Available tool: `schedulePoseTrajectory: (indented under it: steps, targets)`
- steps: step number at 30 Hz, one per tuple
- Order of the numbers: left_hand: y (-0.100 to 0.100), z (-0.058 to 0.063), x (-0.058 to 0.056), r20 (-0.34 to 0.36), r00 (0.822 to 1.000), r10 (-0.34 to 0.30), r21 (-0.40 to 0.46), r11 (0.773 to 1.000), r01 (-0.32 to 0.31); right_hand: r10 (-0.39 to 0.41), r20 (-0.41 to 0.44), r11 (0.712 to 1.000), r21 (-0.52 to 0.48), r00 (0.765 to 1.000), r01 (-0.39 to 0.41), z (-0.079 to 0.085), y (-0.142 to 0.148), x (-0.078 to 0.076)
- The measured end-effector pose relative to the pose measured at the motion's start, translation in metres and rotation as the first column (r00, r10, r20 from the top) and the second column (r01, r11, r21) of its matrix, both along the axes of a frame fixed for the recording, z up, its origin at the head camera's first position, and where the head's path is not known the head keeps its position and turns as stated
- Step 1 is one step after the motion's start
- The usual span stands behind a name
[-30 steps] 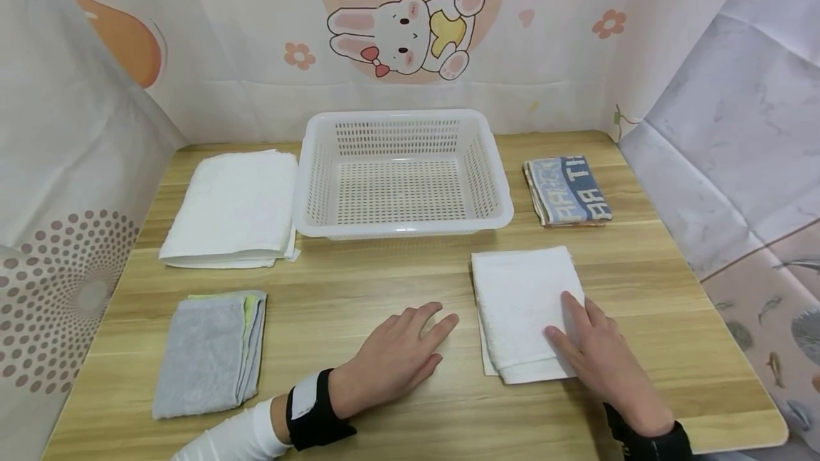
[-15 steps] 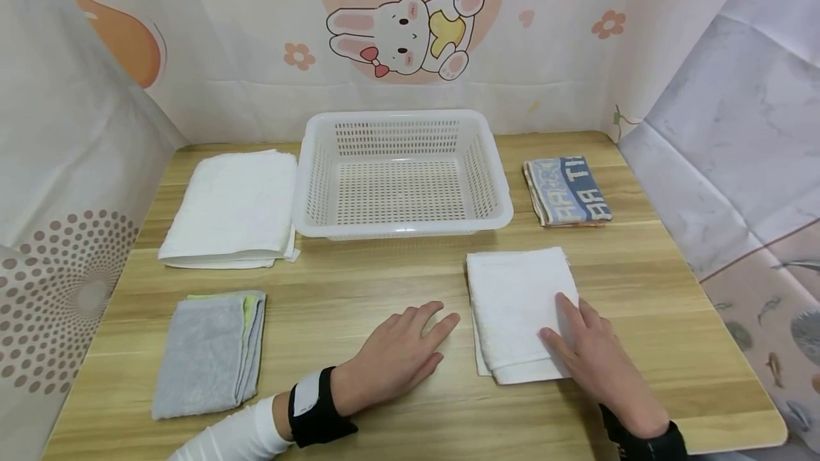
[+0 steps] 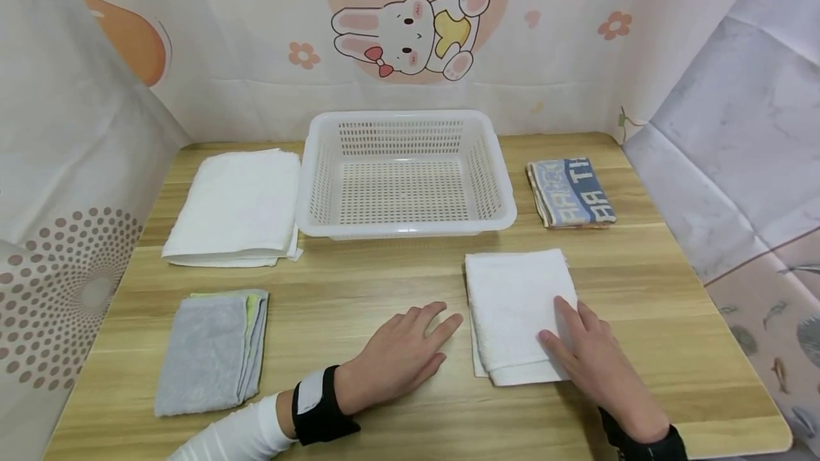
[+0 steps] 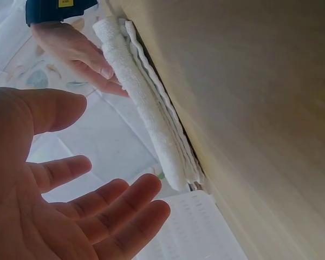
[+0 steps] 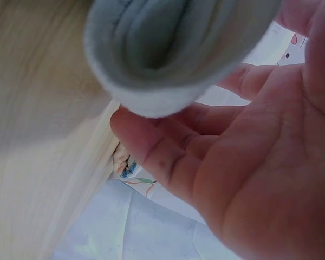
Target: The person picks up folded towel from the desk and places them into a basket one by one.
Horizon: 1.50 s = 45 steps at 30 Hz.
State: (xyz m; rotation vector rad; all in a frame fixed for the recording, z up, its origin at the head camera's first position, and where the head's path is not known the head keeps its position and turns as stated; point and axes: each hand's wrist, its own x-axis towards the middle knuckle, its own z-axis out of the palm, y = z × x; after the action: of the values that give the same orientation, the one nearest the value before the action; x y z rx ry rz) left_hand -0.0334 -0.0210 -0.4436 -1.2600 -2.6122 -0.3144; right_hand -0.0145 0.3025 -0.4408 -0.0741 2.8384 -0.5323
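Note:
A folded white towel (image 3: 520, 315) lies on the table at the right front, its layered edge showing in the left wrist view. My right hand (image 3: 592, 361) touches its right side, thumb and forefinger over the top near the edge. In the right wrist view the fingers (image 5: 168, 162) stretch loosely along the towel's rounded fold (image 5: 151, 97). Left of the towel, my left hand (image 3: 400, 354) hovers or rests low with spread, relaxed fingers and holds nothing; its palm (image 4: 43, 216) faces the towel in the left wrist view.
A white perforated plastic basket (image 3: 406, 228) stands at the back middle. A larger folded white towel (image 3: 233, 205) lies to its left, a folded grey towel (image 3: 208, 354) at the left front. A blue patterned folded towel (image 3: 570, 192) lies at the back right. Printed curtains surround the table (image 3: 359, 283).
The white towel has slid slightly left, along with my right hand at its side. My left hand has stayed nearly in place. The head view has shifted a little.

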Motion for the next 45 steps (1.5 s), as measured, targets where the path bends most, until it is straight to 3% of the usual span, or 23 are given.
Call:
schedulePoseTrajectory:
  steps: [7,26,36,45]
  targets:
    - [0.002,0.0,-0.001,-0.016,1.0,-0.017,-0.002,1.0,0.017,0.007,-0.01,1.0,-0.002,1.0,-0.007,0.0,-0.001,0.0]
    - [0.009,-0.004,-0.001,0.03,0.999,-0.02,-0.045,0.999,0.022,0.024,-0.017,0.999,-0.02,1.0,-0.025,0.002,-0.008,0.004]
    - [0.011,-0.007,-0.002,0.028,0.999,-0.031,-0.047,0.998,0.032,0.049,-0.17,0.998,-0.021,0.984,-0.054,-0.002,-0.009,0.007]
    - [0.013,-0.008,-0.002,0.061,0.998,-0.027,-0.071,0.997,0.032,0.041,-0.17,0.998,-0.038,0.985,-0.049,-0.003,-0.013,0.006]
